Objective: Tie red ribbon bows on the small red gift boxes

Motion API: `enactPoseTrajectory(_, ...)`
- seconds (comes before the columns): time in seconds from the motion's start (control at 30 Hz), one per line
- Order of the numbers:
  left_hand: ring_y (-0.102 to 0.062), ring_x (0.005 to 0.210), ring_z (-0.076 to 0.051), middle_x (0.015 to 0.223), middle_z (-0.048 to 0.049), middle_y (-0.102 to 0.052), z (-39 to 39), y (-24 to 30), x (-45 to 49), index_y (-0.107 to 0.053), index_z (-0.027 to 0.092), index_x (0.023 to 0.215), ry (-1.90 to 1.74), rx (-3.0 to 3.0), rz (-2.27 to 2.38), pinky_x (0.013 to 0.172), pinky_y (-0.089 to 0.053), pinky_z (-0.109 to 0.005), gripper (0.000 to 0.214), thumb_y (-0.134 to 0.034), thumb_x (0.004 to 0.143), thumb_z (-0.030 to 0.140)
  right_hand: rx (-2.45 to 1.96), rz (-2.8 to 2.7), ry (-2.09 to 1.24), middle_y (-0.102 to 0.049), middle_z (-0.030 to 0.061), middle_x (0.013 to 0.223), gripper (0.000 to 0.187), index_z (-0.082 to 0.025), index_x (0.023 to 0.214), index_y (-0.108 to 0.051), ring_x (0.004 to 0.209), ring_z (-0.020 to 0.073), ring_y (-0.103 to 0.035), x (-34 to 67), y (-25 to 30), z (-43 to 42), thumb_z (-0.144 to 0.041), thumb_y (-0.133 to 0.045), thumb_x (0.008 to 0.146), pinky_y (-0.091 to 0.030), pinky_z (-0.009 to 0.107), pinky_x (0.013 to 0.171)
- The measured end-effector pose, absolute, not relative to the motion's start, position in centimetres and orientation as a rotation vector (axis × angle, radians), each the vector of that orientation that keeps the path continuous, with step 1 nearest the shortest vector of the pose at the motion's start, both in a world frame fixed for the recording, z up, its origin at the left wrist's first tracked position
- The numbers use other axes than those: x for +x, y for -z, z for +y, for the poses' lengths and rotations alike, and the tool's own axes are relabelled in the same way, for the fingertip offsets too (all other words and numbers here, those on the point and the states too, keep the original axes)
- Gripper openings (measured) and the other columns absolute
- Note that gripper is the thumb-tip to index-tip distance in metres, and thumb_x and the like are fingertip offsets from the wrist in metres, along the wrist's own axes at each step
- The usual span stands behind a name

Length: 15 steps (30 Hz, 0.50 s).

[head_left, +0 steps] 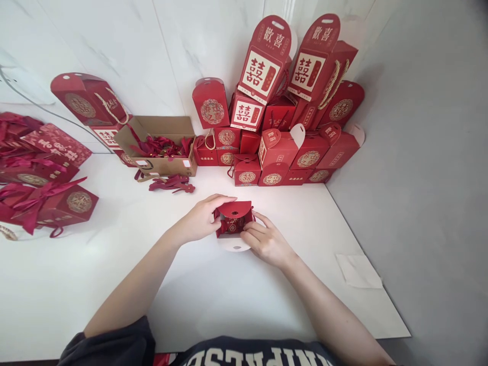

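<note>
A small red paper gift box (233,222) sits on the white table in front of me, its printed gold medallion and dark red ribbon showing inside the open top. A red flap with a round hole stands at its far side, and a white flap with a notch (234,243) lies folded out at the near side. My left hand (200,218) curves over the box's left side, fingers on the red flap. My right hand (267,243) grips the right side, fingers pressing against the box wall. The underside of the box is hidden.
Stacked red gift boxes (276,150) with gold double-happiness panels rise against the back wall. A cardboard tray (168,165) holds red ribbons, and loose ribbons (171,185) lie before it. Bowed boxes (66,203) stand at left, and a white paper sheet (358,271) lies at right.
</note>
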<state>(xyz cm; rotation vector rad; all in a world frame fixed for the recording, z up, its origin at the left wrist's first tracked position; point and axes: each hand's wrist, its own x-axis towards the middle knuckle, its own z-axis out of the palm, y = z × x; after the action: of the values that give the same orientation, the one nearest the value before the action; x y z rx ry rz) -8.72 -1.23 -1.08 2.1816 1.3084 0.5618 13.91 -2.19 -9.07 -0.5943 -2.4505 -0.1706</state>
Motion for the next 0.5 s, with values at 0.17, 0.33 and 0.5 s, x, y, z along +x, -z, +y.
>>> enactPoseTrajectory(0.17,-0.049,0.129,-0.020,0.139,-0.0013,-0.052,-1.10,1.12,-8.83,-0.047,0.029,0.139,-0.548,2.232,1.257,0.112,-0.039,-0.035,0.065,-0.046,0.078,0.005,-0.594,-2.318,0.058,-0.070,0.0087,0.104,0.023,-0.016,0.115,-0.058,0.105,0.0180,-0.063,13.71,9.42,-2.45,-0.014,-0.052,0.093,-0.041,0.043,0.110)
enactPoseTrajectory(0.33,-0.031,0.144,-0.018,0.154,0.0034,-0.036,-0.92,1.75,-9.38,-0.042,0.031,0.144,-0.440,2.232,1.198,0.122,-0.023,-0.038,0.049,-0.034,0.096,0.022,-0.741,-2.088,0.179,-0.055,0.0087,0.139,0.056,-0.028,0.139,-0.043,0.128,0.0217,-0.052,13.87,9.85,-2.56,-0.008,-0.055,0.089,-0.046,0.043,0.104)
enactPoseTrajectory(0.5,-0.028,0.145,-0.017,0.154,0.0025,-0.036,-0.85,1.97,-9.30,-0.038,0.029,0.146,-0.413,2.150,1.173,0.123,-0.020,-0.039,0.048,-0.030,0.100,0.039,-0.868,-2.307,0.108,-0.048,0.0058,0.147,0.051,-0.024,0.144,-0.040,0.137,0.0216,-0.042,13.52,9.49,-2.47,-0.016,-0.050,0.095,-0.031,0.047,0.116)
